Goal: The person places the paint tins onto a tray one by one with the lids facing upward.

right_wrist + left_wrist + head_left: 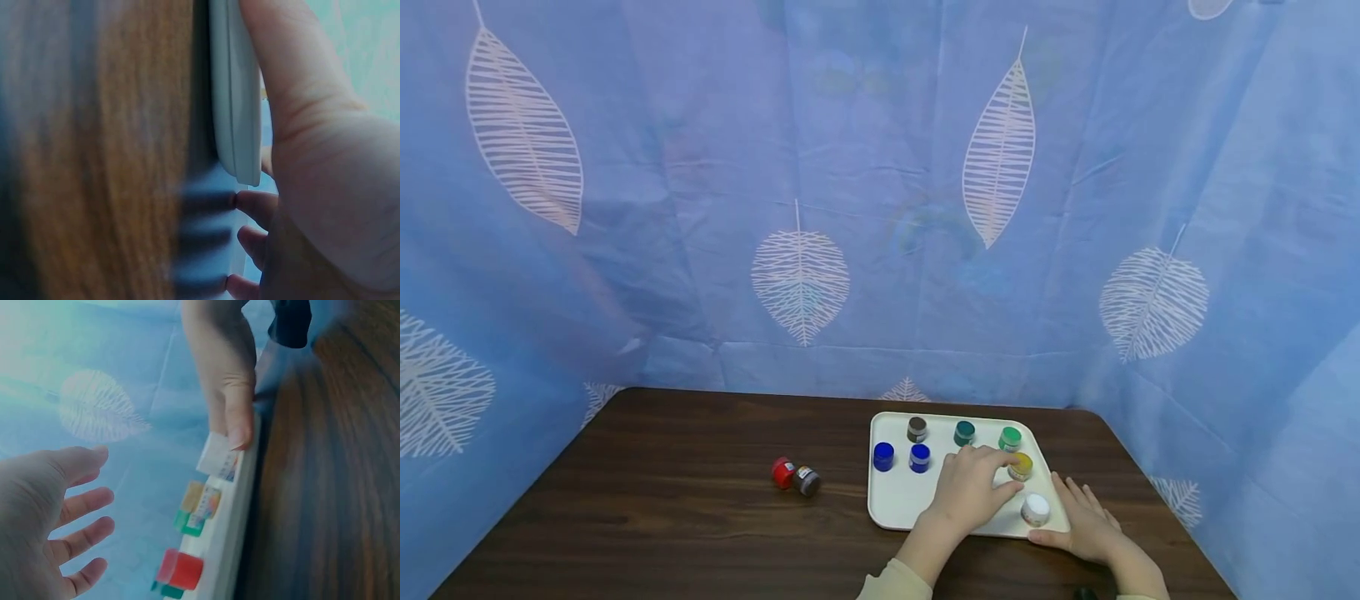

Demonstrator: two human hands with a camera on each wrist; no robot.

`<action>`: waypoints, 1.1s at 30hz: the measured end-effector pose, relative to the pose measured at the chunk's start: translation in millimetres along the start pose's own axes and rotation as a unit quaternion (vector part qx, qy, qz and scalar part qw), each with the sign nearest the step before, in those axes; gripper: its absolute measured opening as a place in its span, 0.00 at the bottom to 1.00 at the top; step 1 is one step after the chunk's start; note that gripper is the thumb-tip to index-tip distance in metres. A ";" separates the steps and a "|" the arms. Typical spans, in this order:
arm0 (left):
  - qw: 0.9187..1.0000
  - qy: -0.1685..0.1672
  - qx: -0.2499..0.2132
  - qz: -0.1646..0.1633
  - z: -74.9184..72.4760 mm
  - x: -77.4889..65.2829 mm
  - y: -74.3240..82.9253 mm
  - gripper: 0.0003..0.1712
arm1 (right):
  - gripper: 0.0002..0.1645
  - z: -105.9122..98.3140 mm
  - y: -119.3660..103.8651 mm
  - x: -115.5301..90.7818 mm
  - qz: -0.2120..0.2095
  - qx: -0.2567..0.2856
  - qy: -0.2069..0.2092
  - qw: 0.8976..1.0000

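A white tray [898, 504] holds several small paint jars. My left hand [973, 487] is over its front right part, thumb and fingers spread. In the head view the fingertips overlap the yellow jar [1021, 467]. In the left wrist view the left hand [37, 519] stands apart from the jars with nothing between its fingers. A white-lidded jar [1035, 509] sits at the tray's front right corner. There my right hand [1086, 521] rests against the tray, thumb at the front rim and straight fingers along the right side. A red jar [184, 570] shows on the tray in the left wrist view.
Two blue jars [919, 457], a dark brown jar [917, 429], a teal jar [964, 432] and a green jar [1010, 438] stand on the tray. Left of it on the brown table [662, 508] are a red jar [783, 472] and a dark jar [807, 481]. A blue curtain [880, 167] hangs behind.
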State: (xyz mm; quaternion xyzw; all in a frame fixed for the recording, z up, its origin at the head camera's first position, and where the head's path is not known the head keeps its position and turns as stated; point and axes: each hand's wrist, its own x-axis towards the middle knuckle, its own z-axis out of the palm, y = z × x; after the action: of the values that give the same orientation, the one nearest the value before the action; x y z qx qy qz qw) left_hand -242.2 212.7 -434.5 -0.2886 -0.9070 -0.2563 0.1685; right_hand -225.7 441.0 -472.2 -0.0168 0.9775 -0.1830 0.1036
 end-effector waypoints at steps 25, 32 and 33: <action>0.994 0.040 0.075 0.063 -68.2 -27.8 -43.7 0.13 | 0.69 -0.6 1.4 0.2 0.009 0.003 -0.002 1.000; 0.990 0.027 0.102 0.088 -82.8 -40.9 -66.8 0.14 | 0.68 0.8 -2.3 0.9 0.010 -0.004 -0.002 1.000; 0.991 0.022 0.102 0.089 -85.9 -42.8 -70.7 0.14 | 0.68 1.0 -2.7 1.2 0.009 -0.004 -0.002 1.000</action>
State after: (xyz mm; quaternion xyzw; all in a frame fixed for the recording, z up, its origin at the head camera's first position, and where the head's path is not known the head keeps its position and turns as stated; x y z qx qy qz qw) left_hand -238.4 96.1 -410.2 -0.3434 -0.8954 -0.1523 0.2391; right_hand -226.7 438.1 -472.3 -0.0091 0.9782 -0.1777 0.1068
